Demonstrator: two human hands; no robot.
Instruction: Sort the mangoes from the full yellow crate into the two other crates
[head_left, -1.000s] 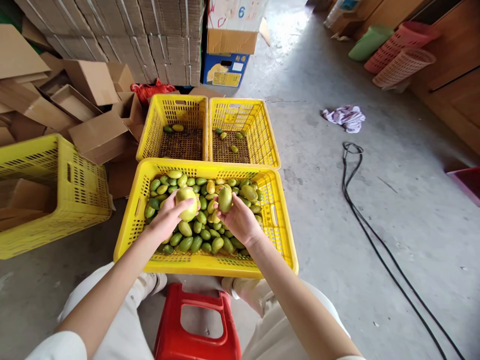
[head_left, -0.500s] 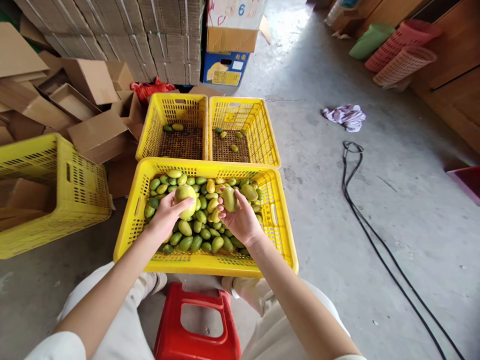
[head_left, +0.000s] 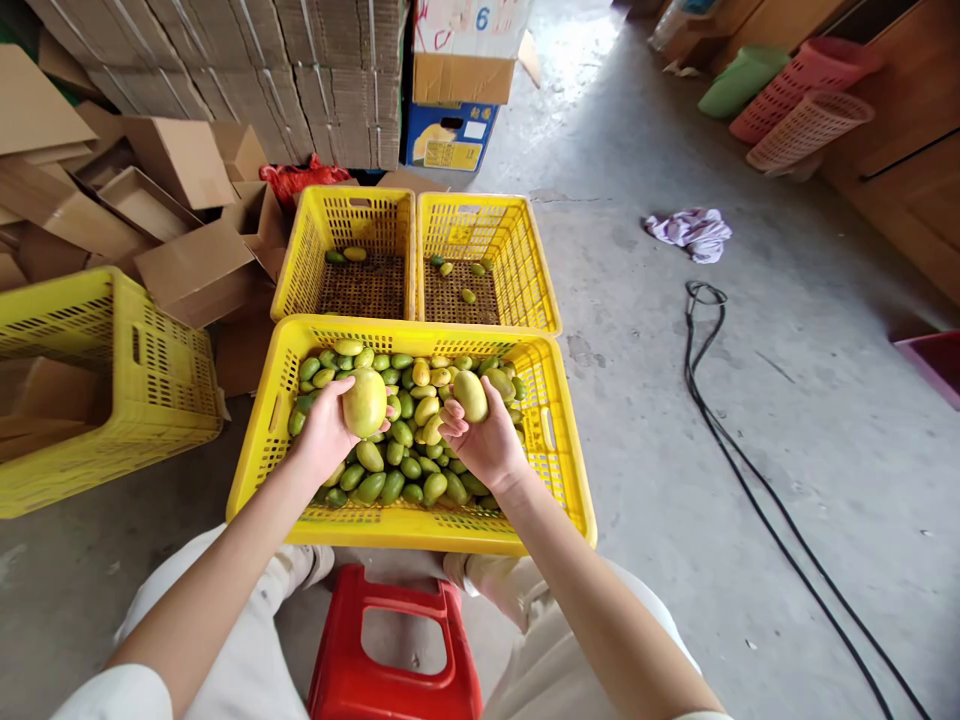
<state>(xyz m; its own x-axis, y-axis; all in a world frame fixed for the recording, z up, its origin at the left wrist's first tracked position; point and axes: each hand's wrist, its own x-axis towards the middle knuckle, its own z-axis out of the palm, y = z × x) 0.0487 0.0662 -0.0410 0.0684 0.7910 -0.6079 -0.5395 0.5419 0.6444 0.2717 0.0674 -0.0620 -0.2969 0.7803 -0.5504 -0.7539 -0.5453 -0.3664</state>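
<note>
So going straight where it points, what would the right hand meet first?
Probably the right hand would meet yellowish fruits in the front crate; its height above them is unclear, so it might pass over.

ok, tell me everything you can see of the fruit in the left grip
The fruit is a plump, rounded oval, pale yellow-green, with smooth-looking, slightly shiny skin; no cut is visible on the side facing the camera. The left grip holds it, thumb against its left side and fingertips showing past its right edge. It appears held above the pile of smaller-looking fruits in the front yellow crate, left of the crate's middle. Its underside is hidden.
</note>
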